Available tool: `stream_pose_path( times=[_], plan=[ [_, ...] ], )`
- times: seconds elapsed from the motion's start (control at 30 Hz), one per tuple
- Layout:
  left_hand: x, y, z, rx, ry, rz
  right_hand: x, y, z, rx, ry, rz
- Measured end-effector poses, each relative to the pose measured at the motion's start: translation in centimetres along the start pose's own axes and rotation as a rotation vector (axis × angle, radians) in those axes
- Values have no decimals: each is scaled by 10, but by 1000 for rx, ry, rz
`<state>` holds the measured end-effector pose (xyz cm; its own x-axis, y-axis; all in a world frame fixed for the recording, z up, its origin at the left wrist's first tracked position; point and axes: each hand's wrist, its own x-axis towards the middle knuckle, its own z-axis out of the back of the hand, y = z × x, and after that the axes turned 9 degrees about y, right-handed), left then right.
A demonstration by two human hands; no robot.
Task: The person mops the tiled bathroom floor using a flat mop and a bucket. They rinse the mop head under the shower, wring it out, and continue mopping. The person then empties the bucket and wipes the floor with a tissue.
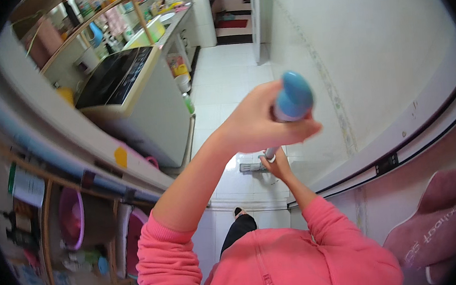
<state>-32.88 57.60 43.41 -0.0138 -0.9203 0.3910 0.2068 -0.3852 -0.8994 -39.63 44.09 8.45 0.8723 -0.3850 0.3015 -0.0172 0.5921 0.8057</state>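
Note:
A mop stands between my hands, its blue handle end [295, 96] raised close to the camera. My left hand [264, 119] is closed around the shaft just below that blue end. Lower down, my right hand [279, 164] grips the grey shaft [270, 152] near the floor. The flat grey mop head [253, 167] lies on the white tiles just beyond a door threshold, partly hidden behind my right hand. Most of the shaft is hidden by my left hand.
A top-loading washing machine [143, 109] and a counter stand on the left. A tiled wall [311, 74] runs along the right. The sliding door's threshold [249, 204] crosses before my foot. Shelves with purple basins [80, 216] are at lower left; a green bottle [188, 103] stands on the floor.

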Motion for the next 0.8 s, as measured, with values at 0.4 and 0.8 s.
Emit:
stream_pose_path(
  times=[0.4, 0.8],
  plan=[
    [-222, -107, -178, -71, -904, -289, -104, 116, -41, -61, 799, 304],
    [-444, -213, -311, 123, -613, -364, -313, 224, -140, 259, 1307, 395]
  ],
)
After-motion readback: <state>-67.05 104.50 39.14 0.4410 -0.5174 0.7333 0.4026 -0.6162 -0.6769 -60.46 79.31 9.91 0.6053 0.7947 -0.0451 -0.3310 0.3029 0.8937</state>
